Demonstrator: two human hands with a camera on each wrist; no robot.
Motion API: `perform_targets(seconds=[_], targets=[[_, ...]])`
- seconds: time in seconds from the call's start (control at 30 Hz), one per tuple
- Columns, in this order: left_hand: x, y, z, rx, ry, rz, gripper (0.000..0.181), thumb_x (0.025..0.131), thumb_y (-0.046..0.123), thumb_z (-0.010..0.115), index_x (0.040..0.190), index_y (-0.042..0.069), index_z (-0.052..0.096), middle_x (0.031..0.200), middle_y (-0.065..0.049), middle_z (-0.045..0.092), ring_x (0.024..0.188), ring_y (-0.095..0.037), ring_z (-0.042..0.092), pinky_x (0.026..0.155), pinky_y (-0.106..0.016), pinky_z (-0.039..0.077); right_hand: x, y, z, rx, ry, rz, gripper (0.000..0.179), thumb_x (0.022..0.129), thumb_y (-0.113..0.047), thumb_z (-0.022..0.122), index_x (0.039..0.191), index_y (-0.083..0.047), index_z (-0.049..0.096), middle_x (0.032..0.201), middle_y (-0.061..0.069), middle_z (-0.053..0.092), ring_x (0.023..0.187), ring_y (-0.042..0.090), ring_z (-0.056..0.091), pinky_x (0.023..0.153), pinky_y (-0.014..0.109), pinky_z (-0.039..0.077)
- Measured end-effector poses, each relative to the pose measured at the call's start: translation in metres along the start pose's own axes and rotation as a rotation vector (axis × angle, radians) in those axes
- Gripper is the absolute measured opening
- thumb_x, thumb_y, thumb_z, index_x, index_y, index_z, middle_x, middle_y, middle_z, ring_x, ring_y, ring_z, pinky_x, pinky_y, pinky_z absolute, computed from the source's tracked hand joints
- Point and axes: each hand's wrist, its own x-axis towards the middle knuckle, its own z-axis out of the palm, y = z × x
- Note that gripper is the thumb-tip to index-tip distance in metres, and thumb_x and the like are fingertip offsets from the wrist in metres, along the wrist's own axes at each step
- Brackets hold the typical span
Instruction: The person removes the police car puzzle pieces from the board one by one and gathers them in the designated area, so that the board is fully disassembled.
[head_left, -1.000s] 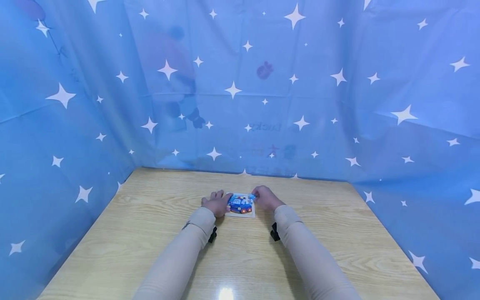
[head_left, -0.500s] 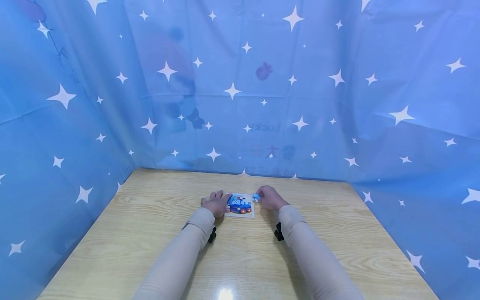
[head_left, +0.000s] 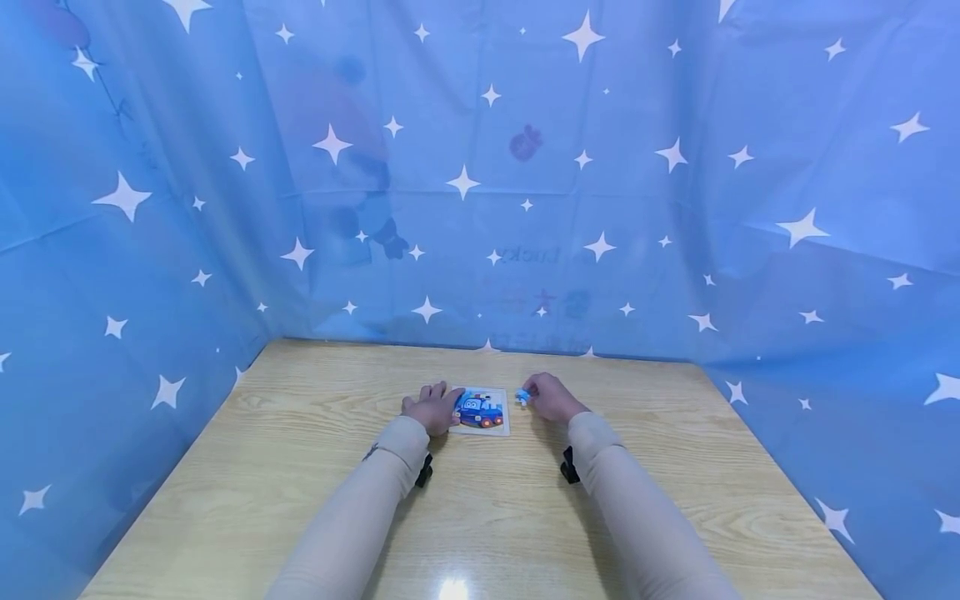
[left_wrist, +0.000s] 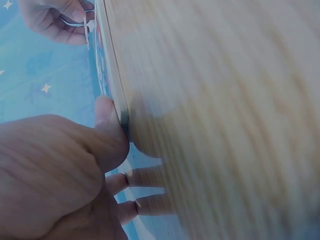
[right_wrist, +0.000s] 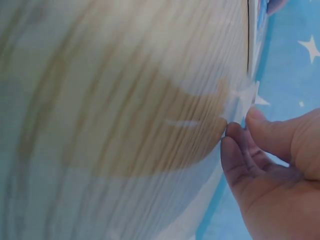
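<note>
A small square jigsaw puzzle board (head_left: 487, 432) with a blue cartoon vehicle picture lies on the table in the head view. My left hand (head_left: 432, 408) rests at its left side, fingers spread, the thumb (left_wrist: 109, 117) on the board's edge and the other fingers on the tabletop. Just right of the board, my right hand (head_left: 553, 398) pinches a light blue puzzle piece (head_left: 523, 397) between thumb and fingers. In the right wrist view that piece (right_wrist: 256, 94) appears edge-on as a thin strip at the fingertips, its face hidden.
The wood-grain table (head_left: 480, 517) stretches around both hands. A blue curtain (head_left: 480, 167) with white stars closes off the back and both sides. A black wrist camera (head_left: 425, 471) sits under the left wrist, and another camera (head_left: 569, 465) under the right.
My right hand has moved to the right, carrying the light blue puzzle piece from the board's upper right corner to beside it. The left hand has stayed in place.
</note>
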Motion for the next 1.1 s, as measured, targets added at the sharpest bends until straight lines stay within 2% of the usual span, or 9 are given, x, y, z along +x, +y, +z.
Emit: perform_targets(seconds=[0.33, 0.6, 0.9, 1.1], targets=[[-0.002, 0.001, -0.004, -0.002, -0.001, 0.002, 0.063, 0.105, 0.038, 0.055, 0.162, 0.029, 0.029, 0.167, -0.009, 0.021, 0.151, -0.035, 0.02, 0.11, -0.066, 0.027, 0.0, 0.011, -0.011, 0.002, 0.009, 0.005, 0.02, 0.098, 0.006, 0.058, 0.116, 0.003, 0.068, 0.119, 0.017, 0.065, 0.117, 0.036, 0.059, 0.1, 0.05, 0.049], [-0.001, 0.001, -0.003, 0.008, 0.003, 0.009, 0.063, 0.105, 0.038, 0.055, 0.162, 0.03, 0.029, 0.167, -0.009, 0.021, 0.151, -0.035, 0.02, 0.109, -0.067, 0.027, -0.008, 0.018, -0.019, 0.047, 0.004, 0.016, 0.022, 0.099, 0.006, 0.056, 0.119, 0.005, 0.066, 0.121, 0.019, 0.061, 0.116, 0.036, 0.058, 0.099, 0.051, 0.048], [0.0, 0.0, -0.002, 0.013, -0.001, 0.009, 0.063, 0.105, 0.038, 0.054, 0.162, 0.03, 0.028, 0.168, -0.009, 0.02, 0.152, -0.035, 0.019, 0.11, -0.067, 0.027, -0.012, 0.029, -0.025, 0.044, 0.006, 0.015, 0.022, 0.1, 0.007, 0.055, 0.119, 0.005, 0.066, 0.123, 0.021, 0.061, 0.118, 0.039, 0.057, 0.099, 0.052, 0.048], [0.001, 0.0, 0.0, 0.008, 0.001, 0.011, 0.062, 0.105, 0.038, 0.056, 0.161, 0.028, 0.031, 0.167, -0.01, 0.022, 0.151, -0.036, 0.021, 0.11, -0.066, 0.028, -0.017, 0.035, -0.025, 0.043, 0.012, 0.043, 0.023, 0.099, 0.005, 0.056, 0.12, 0.006, 0.065, 0.124, 0.022, 0.06, 0.119, 0.039, 0.056, 0.101, 0.052, 0.047]])
